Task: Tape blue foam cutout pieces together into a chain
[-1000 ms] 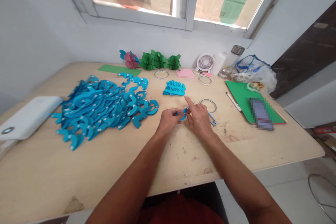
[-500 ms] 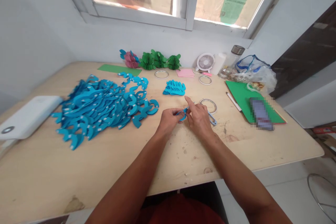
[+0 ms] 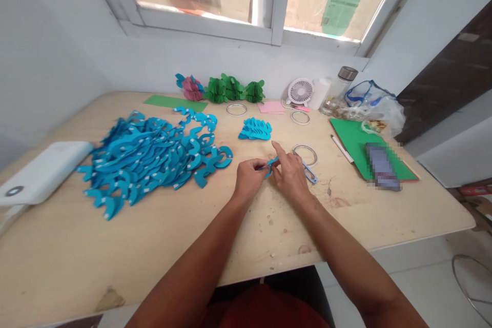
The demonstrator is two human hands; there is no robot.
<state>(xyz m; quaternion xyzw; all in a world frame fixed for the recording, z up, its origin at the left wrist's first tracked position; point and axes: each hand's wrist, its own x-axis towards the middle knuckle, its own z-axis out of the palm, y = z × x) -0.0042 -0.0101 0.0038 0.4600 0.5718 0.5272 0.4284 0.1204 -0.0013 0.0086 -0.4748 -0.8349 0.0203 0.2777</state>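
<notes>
Between my two hands is a small blue paper piece [image 3: 270, 162], held low over the table's middle. My left hand [image 3: 249, 176] pinches its left end. On its right end the thumb and fingers of my right hand [image 3: 289, 170] are closed, with the index finger pointing up and away. Most of the piece is hidden by my fingers. Just beyond my hands lies a neat row of blue paper pieces [image 3: 255, 129]. To the left spreads a big heap of curved blue paper pieces [image 3: 142, 151] with small white patches. A blue-handled cutter [image 3: 310, 174] lies beside my right hand.
Tape rolls [image 3: 316, 156] lie right of my hands and farther back. Green paper figures [image 3: 232, 87], a pink one [image 3: 191, 88] and a small fan [image 3: 300, 92] stand by the wall. Green sheets [image 3: 353, 146] and a blurred phone [image 3: 382, 166] lie right; a white device [image 3: 46, 171] lies left.
The blue piece between my fingers has turned, its right end now higher toward my right fingertips. Both hands have stayed almost in place.
</notes>
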